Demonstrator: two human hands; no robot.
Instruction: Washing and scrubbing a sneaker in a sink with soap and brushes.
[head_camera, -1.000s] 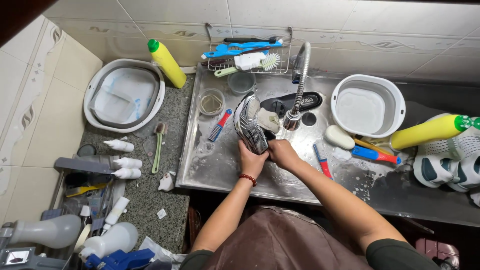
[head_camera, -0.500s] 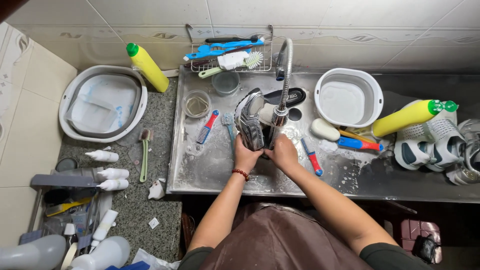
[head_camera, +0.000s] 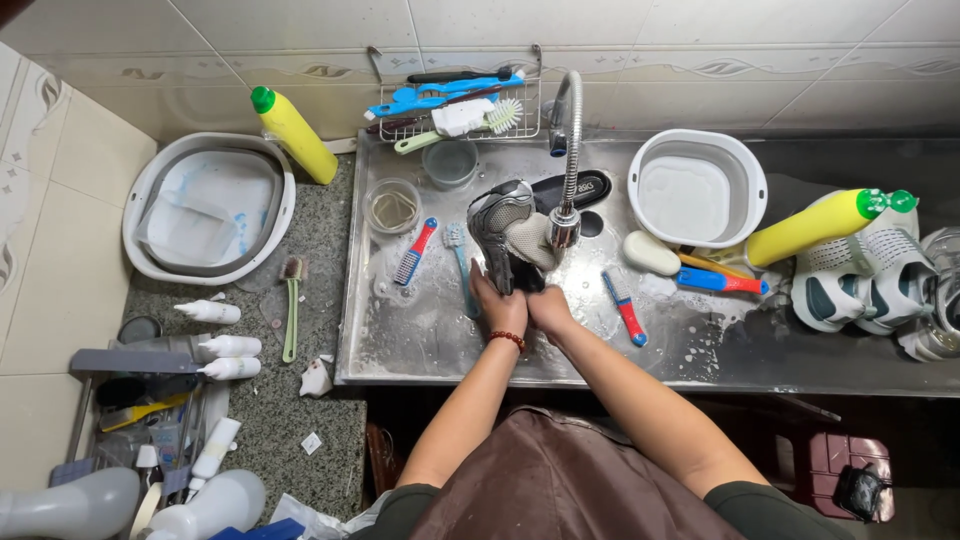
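Both my hands hold a grey and black sneaker (head_camera: 505, 225) over the steel sink (head_camera: 420, 330), under the flexible faucet (head_camera: 566, 150). My left hand (head_camera: 497, 303), with a red bead bracelet at the wrist, grips the shoe's left side. My right hand (head_camera: 546, 303) grips its lower right part, close to the faucet head. A black insole (head_camera: 585, 188) lies just behind the shoe.
Brushes (head_camera: 413, 252) (head_camera: 625, 305) lie on the wet sink floor. A white basin (head_camera: 697, 186), yellow bottle (head_camera: 815, 226) and white sneakers (head_camera: 860, 275) sit to the right. Left on the granite counter are a grey-white basin (head_camera: 208, 205), another yellow bottle (head_camera: 293, 133) and small white bottles (head_camera: 215, 312).
My view has shifted slightly; the shoe has turned and moved a little closer under the faucet head, still held in both hands.
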